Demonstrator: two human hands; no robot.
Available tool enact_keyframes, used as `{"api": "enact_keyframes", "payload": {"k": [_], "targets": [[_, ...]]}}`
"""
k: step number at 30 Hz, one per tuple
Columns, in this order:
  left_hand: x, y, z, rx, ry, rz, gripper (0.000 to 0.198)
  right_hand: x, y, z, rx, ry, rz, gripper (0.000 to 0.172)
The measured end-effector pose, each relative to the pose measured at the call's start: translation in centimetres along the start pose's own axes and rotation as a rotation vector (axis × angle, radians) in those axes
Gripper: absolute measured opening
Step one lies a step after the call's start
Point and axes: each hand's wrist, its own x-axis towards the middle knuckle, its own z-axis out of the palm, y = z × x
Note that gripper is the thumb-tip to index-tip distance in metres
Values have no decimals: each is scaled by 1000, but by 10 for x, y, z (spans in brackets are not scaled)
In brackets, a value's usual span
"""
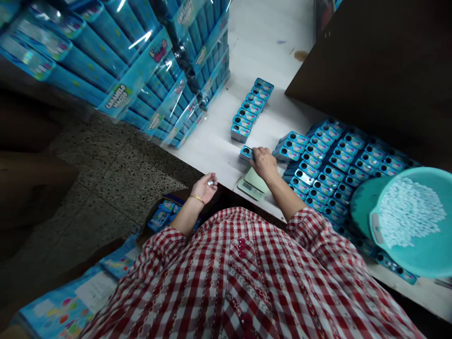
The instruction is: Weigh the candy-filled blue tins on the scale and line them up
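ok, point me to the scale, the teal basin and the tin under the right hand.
scale (257,179), head view, on its pale weighing platform.
teal basin (425,261), head view, on its bare teal wall below the white tablets.
tin (245,152), head view, on its blue top.

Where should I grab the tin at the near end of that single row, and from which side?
Take the end tin by its two short ends, coming down from above. It lies flat, its far long side is packed against the next tin in the row, while both short ends and the top stand free. The right hand, holding another tin, is nearest.
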Motion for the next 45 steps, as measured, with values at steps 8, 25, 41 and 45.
{"api": "enact_keyframes", "payload": {"k": [8,25,41,45], "targets": [[2,15,-18,-11,44,11,16,50,1,20,93,143,-4,33],[107,6,128,561,-56,66,9,-69,68,-17,-262,215,-55,21],[45,-27,36,232,-64,21,24,-113,72,-10,142,310,202,30],[37,-29,21,328,-42,126,18,-121,76,-2,235,366,246,29]]}}
